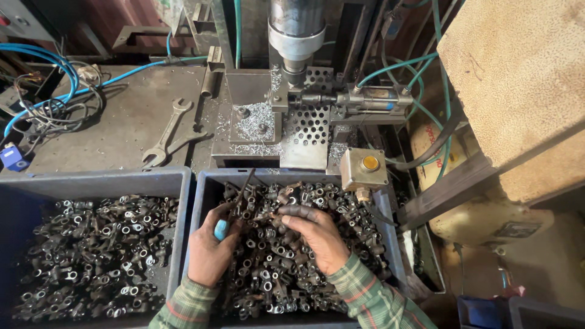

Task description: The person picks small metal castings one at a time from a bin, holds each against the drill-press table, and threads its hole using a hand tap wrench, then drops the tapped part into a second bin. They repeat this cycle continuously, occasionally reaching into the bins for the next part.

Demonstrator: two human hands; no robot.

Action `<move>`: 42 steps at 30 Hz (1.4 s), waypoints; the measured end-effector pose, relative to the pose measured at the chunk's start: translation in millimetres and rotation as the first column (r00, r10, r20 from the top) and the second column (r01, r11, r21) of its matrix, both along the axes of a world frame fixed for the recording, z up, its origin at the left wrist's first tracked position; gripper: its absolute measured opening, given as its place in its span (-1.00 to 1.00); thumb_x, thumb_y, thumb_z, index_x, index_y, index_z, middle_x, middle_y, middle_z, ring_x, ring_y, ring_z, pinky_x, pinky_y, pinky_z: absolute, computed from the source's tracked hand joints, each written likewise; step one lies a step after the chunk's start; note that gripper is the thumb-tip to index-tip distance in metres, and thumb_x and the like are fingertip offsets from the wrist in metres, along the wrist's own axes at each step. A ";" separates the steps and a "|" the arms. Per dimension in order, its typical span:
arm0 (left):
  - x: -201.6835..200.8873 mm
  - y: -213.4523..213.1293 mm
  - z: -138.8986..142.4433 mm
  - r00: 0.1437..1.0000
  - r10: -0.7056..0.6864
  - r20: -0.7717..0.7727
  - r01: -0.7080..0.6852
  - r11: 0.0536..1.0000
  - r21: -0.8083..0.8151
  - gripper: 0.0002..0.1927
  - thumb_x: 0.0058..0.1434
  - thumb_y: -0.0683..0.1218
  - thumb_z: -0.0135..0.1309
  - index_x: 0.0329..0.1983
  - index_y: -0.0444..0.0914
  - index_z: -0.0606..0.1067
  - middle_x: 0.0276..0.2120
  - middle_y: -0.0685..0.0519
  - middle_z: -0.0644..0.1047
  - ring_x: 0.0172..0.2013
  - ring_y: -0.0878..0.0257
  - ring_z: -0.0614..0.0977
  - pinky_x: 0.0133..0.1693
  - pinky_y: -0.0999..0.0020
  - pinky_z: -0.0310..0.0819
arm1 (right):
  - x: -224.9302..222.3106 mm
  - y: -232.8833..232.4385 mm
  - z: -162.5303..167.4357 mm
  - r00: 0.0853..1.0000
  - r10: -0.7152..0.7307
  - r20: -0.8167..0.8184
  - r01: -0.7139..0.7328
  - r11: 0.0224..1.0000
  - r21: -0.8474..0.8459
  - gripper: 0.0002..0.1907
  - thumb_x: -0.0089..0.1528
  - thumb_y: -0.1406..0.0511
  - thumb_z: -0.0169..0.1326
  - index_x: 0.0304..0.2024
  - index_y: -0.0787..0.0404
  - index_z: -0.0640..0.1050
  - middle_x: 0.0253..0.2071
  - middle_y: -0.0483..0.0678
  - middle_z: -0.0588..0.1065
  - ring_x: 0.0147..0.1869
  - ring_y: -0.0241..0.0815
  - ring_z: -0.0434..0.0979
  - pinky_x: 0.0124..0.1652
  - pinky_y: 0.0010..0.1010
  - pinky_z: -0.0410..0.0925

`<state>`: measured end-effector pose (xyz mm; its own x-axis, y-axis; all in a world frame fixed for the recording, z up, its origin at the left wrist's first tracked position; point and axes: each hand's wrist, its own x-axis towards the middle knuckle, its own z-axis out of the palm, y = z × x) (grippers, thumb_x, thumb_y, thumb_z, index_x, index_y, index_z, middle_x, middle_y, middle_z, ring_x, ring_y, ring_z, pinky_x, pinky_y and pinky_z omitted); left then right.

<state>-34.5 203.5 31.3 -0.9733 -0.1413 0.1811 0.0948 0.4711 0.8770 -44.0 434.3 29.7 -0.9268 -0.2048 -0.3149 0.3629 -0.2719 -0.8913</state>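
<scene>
My left hand [210, 251] grips a screwdriver with a blue handle [220, 229]; its dark shaft [244, 186] points up and away over the right bin. My right hand [318, 234] lies palm down on the heap of small dark metal fittings [274, 268], fingers pinching one piece near the heap's middle. Both hands are inside the right grey bin [207, 183]. Plaid sleeves cover both wrists.
A second grey bin [180, 183] of the same metal fittings [97, 256] stands to the left. Behind the bins are a drill press spindle [297, 36], a perforated fixture plate [308, 125], a pneumatic cylinder [372, 97], a yellow push-button box [364, 167], wrenches [167, 131], blue hoses and metal chips.
</scene>
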 end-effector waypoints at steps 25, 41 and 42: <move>-2.4 1.3 -7.4 0.998 -0.013 -0.054 0.012 0.999 -0.032 -0.58 0.16 -0.12 0.24 0.11 -0.21 0.51 -0.28 -0.05 0.70 -0.33 0.27 0.73 -0.31 0.36 0.59 | -1.6 2.6 -0.6 1.000 0.003 -0.014 -0.003 1.000 0.002 -0.74 0.24 0.36 0.15 -0.03 0.32 0.62 -0.27 0.00 0.63 -0.36 -0.29 0.57 -0.36 -0.48 0.48; -9.2 12.8 88.4 0.998 -0.043 -0.052 0.048 0.994 0.103 -0.74 0.23 -0.10 0.21 -0.01 -0.20 0.61 -0.49 0.04 0.65 -0.56 0.43 0.53 -0.56 0.46 0.39 | -3.1 -0.5 -12.6 1.000 0.006 -0.010 -0.005 0.999 0.033 -0.71 0.24 0.31 0.17 -0.01 0.29 0.61 -0.24 -0.03 0.63 -0.44 -0.34 0.56 -0.49 -0.53 0.41; -14.9 16.2 102.3 0.989 -0.069 -0.134 0.077 0.996 0.051 -0.75 0.24 -0.09 0.21 -0.02 -0.21 0.61 -0.47 0.04 0.66 -0.55 0.43 0.57 -0.54 0.46 0.43 | -3.6 -1.0 -13.6 1.000 -0.005 0.004 0.005 1.000 0.030 -0.72 0.23 0.32 0.17 -0.03 0.29 0.61 -0.24 -0.03 0.63 -0.44 -0.33 0.56 -0.49 -0.53 0.41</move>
<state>-49.5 219.7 133.6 -0.9494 -0.0845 0.3025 0.2438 0.4091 0.8793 -47.7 433.3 16.1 -0.9266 -0.1907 -0.3242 0.3649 -0.2468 -0.8977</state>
